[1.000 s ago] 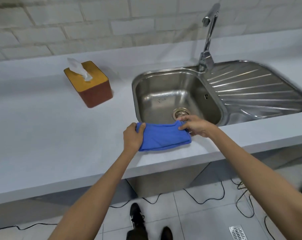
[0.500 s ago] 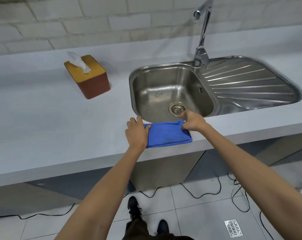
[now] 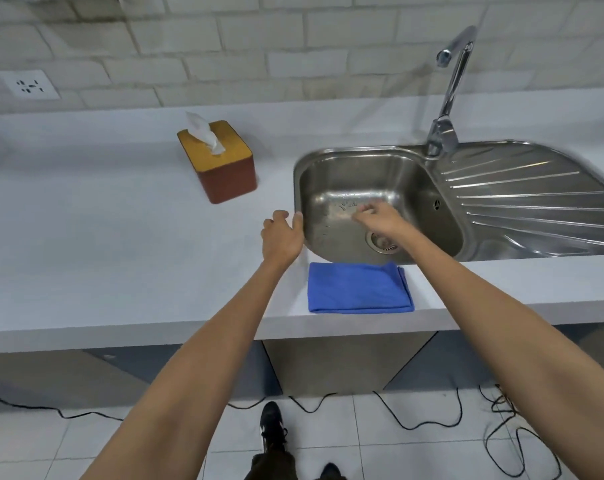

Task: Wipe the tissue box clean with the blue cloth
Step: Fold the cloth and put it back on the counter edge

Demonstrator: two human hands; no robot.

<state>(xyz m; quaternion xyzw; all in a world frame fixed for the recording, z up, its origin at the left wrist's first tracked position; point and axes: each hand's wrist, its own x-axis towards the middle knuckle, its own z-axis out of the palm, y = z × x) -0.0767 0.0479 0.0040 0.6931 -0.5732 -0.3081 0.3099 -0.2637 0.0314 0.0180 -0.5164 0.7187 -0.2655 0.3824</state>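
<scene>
- Blue cloth (image 3: 360, 288) lies folded on the desk (image 3: 120, 258) edge, untouched.
- Left hand (image 3: 281, 233) and right hand (image 3: 380, 218) hover loosely spread, empty.
- Tissue box (image 3: 219, 161) stands well apart.

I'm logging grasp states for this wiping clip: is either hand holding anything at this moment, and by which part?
Nothing is held. The left hand and right hand are both empty; the blue cloth lies folded on the counter.

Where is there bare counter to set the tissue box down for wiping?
Widest bare patch: the counter left of and in front of the tissue box, out to the front edge. Tighter: the strip between sink and front edge, taken by the blue cloth.
</scene>
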